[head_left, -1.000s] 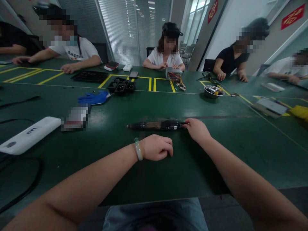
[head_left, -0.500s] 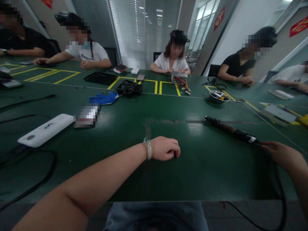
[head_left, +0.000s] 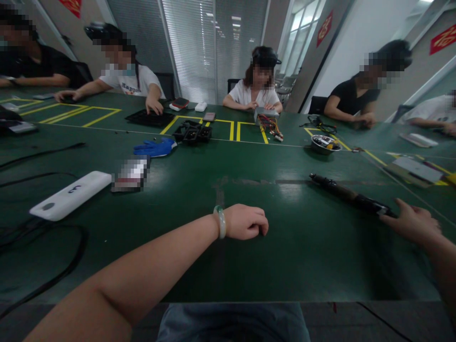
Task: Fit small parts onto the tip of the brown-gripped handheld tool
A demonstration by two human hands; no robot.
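The black screwdriver [head_left: 351, 195] lies on the green table [head_left: 302, 266], with the right hand [head_left: 415, 223] at its rear end, thumb lifted and fingers partly bent; whether they grip it I cannot tell. Left of the screwdriver, the left hand [head_left: 246, 222] rests with half-curled fingers, its palm hidden, so I cannot tell what it holds; beyond the screwdriver stands a metal bowl [head_left: 321, 150].

right hand [head_left: 413, 224] is kinda blurry at the end of the black tool [head_left: 351, 196], can't tell if it's gripping. left hand [head_left: 245, 222] hides its palm, flat thing [head_left: 131, 175] left of it is pixelated, bowl [head_left: 322, 150] stuff past both is tiny
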